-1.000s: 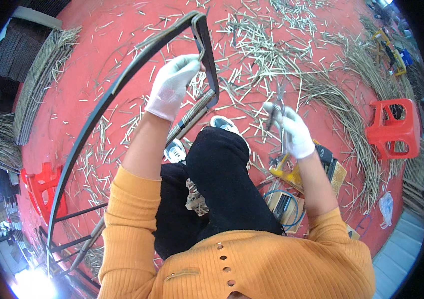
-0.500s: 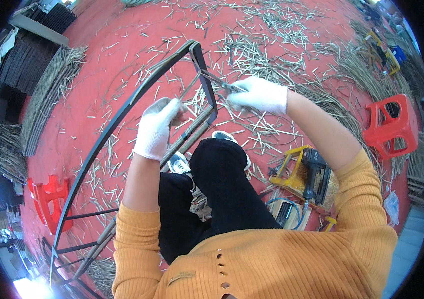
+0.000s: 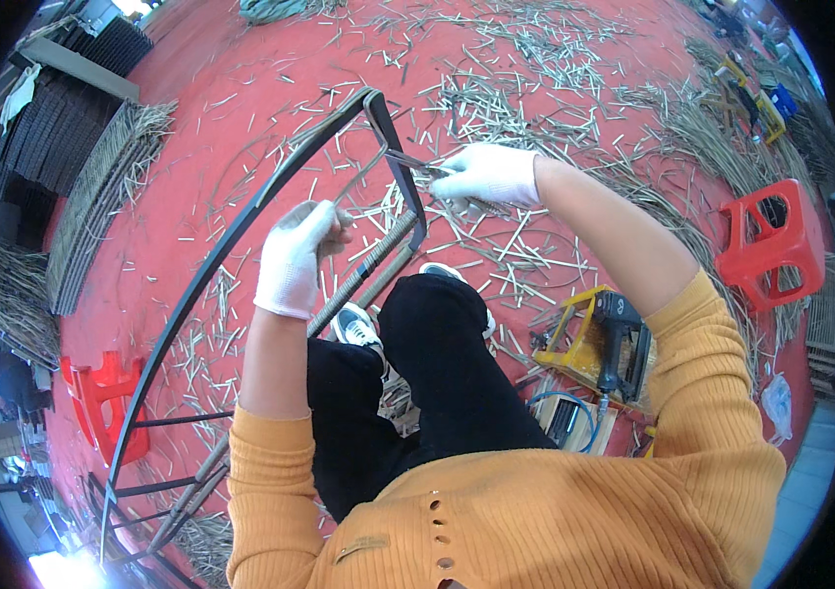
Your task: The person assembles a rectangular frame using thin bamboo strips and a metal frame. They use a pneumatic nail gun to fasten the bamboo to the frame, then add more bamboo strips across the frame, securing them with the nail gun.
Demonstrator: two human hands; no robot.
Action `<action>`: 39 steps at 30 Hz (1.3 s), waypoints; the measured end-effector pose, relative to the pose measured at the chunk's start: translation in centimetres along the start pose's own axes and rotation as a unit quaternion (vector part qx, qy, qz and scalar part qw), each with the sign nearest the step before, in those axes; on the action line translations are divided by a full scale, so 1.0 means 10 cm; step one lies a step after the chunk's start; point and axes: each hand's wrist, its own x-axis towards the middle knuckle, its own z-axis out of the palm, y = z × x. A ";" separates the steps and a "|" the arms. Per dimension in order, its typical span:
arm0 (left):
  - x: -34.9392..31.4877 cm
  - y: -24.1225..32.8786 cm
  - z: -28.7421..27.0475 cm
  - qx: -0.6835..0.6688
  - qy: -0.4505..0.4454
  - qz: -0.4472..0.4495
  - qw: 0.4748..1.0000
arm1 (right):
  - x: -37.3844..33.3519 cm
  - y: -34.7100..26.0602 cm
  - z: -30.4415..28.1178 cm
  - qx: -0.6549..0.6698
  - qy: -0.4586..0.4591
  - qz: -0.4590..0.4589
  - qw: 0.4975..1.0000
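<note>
The right hand (image 3: 486,177) brought its tool (image 3: 425,168) in beside the frame (image 3: 387,126) as the left hand (image 3: 292,260) drew lower.

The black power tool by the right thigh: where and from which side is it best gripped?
Probably by its slim handle, reaching down from above and wrapping in from the picture's left. The handle runs from the bulky head toward the blue hose; a dark bar lies along its right, so the left seems roomier.

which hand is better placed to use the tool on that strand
Probably the right hand: it holds the gray tool near the strand, while the left hand is busy pinching that strand.
</note>
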 end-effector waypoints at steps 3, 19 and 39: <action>-0.02 0.00 -0.03 0.034 -0.008 0.005 0.999 | -0.01 -0.03 0.01 0.002 0.000 -0.007 1.000; -0.16 0.14 0.05 0.029 0.016 -0.019 0.999 | -0.13 -0.16 0.17 0.063 0.044 -0.004 0.997; 0.35 1.04 0.05 0.291 0.033 0.262 0.919 | -0.07 -0.40 0.59 0.590 -0.251 -0.148 0.753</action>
